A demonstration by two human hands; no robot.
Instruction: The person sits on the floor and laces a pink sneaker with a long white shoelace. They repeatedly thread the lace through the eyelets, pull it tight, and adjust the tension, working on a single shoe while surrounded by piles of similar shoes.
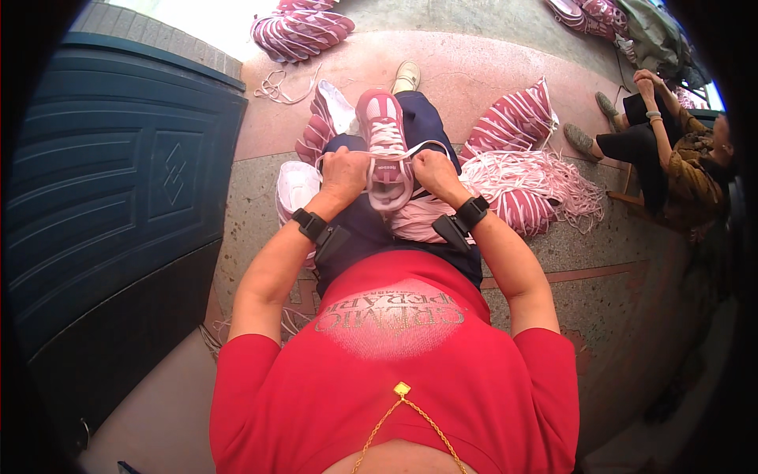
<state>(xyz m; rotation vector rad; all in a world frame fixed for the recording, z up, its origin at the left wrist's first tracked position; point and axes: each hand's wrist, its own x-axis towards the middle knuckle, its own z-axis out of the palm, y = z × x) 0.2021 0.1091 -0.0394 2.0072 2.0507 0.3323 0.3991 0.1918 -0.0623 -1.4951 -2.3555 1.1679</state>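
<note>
A pink and white sneaker (380,114) rests on my lap between my knees, toe pointing away from me and heel opening toward me. A white shoelace (386,131) runs crosswise through its front eyelets. My left hand (344,177) is closed on one side of the lace, just left of the sneaker's tongue. On the other side, my right hand (437,174) is closed in a fist around the lace's other end, part of which loops above the knuckles. Between the two fists the lace stretches sideways across the shoe. The lace tips are hidden.
A big bundle of pale pink laces (537,178) lies to my right, beside stacked pink shoe pieces (513,122). More stacked pieces (302,33) lie ahead on the floor. White-lined shoes (298,186) sit by my left leg. A blue door (118,166) stands left; another person (679,150) sits right.
</note>
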